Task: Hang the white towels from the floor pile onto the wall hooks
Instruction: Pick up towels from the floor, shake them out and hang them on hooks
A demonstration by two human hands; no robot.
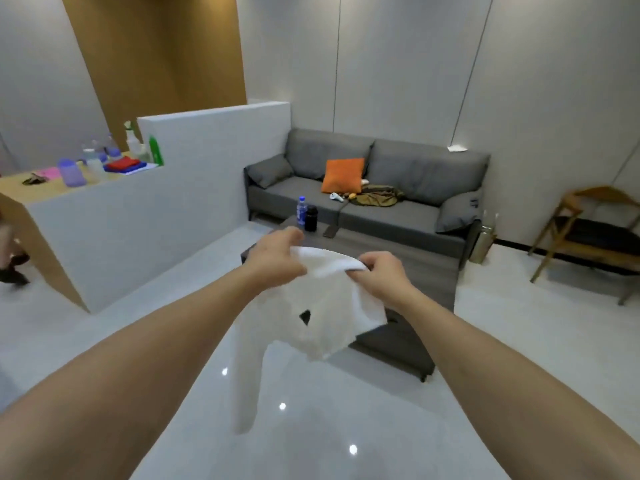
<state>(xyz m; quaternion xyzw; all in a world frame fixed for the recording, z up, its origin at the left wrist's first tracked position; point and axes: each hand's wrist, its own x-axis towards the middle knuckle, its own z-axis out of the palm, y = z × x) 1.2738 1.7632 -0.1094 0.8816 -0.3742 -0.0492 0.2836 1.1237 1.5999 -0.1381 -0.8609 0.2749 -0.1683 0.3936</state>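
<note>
White towel [322,317] held mid-air over the floor, top edge pinched between left hand [277,258] and right hand [379,275], long axis hanging down; hooks apparently out of view.
</note>
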